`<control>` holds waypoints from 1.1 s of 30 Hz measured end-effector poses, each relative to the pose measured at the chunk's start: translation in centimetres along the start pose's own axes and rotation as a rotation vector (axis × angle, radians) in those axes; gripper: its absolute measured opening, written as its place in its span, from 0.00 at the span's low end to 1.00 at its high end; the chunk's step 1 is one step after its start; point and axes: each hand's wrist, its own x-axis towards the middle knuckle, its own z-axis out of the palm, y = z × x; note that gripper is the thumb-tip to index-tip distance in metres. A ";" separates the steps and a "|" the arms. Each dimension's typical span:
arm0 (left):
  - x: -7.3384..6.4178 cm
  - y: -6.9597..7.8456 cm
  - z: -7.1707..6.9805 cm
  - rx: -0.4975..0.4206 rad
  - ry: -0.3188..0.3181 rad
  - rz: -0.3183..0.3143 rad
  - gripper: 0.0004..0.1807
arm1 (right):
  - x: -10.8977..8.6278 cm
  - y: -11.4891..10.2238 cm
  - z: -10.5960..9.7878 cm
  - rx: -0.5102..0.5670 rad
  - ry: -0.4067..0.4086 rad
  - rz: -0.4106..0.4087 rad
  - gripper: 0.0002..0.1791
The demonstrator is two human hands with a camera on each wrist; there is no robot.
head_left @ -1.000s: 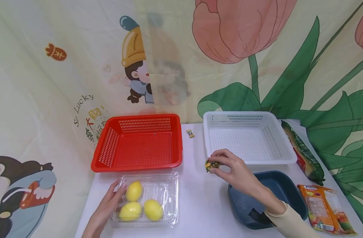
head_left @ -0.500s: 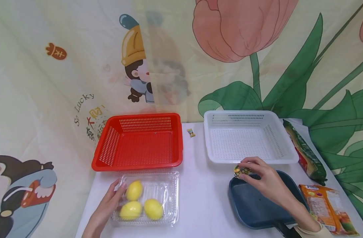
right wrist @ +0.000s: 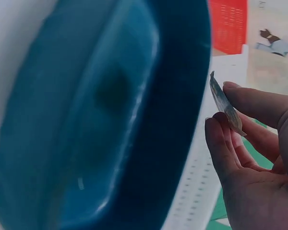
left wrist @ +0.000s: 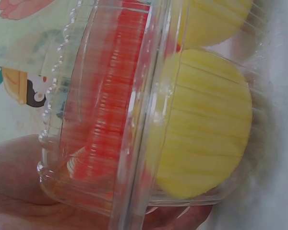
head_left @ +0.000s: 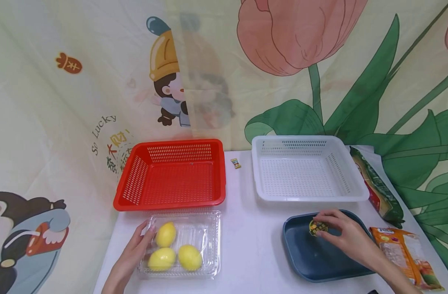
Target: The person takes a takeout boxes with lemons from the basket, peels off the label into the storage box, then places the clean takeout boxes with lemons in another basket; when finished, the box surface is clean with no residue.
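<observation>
In the head view, my right hand pinches a small flat packet with black and yellow print, perhaps a wrapped sweet, between thumb and fingers. It is held over the dark blue square pan. The right wrist view shows the packet edge-on, with crimped ends, at my fingertips beside the pan's wall. My left hand grips the left side of a clear plastic clamshell box. Inside lie three yellow lemons; one lemon shows closely in the left wrist view.
A red basket stands behind the box, and a white basket behind the pan. A small wrapped sweet lies between them. At the right are a long green packet and an orange packet.
My right hand has moved right and toward me with the packet, from in front of the white basket to over the pan. The left hand stays on the box.
</observation>
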 end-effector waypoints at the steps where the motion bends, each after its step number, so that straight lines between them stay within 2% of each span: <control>1: 0.0 0.0 0.0 0.000 0.002 0.003 0.62 | 0.0 0.2 0.1 0.003 -0.013 0.012 0.18; 7: -0.1 0.0 0.0 0.000 0.005 0.006 0.62 | 0.0 1.5 1.1 0.024 -0.095 0.074 0.18; 15: 0.0 0.1 0.1 -0.005 0.001 -0.003 0.60 | 0.2 2.5 1.7 -0.030 -0.167 0.037 0.15; 21: 0.1 0.1 0.1 -0.003 -0.001 -0.010 0.62 | 0.4 2.9 2.1 -0.064 -0.165 -0.004 0.14; 26: 0.0 0.1 0.0 -0.004 -0.001 -0.002 0.62 | 0.5 3.0 2.6 -0.084 -0.169 -0.005 0.14; 33: 0.1 0.0 0.0 -0.006 -0.001 -0.011 0.61 | 0.5 3.1 3.2 -0.127 -0.137 -0.027 0.15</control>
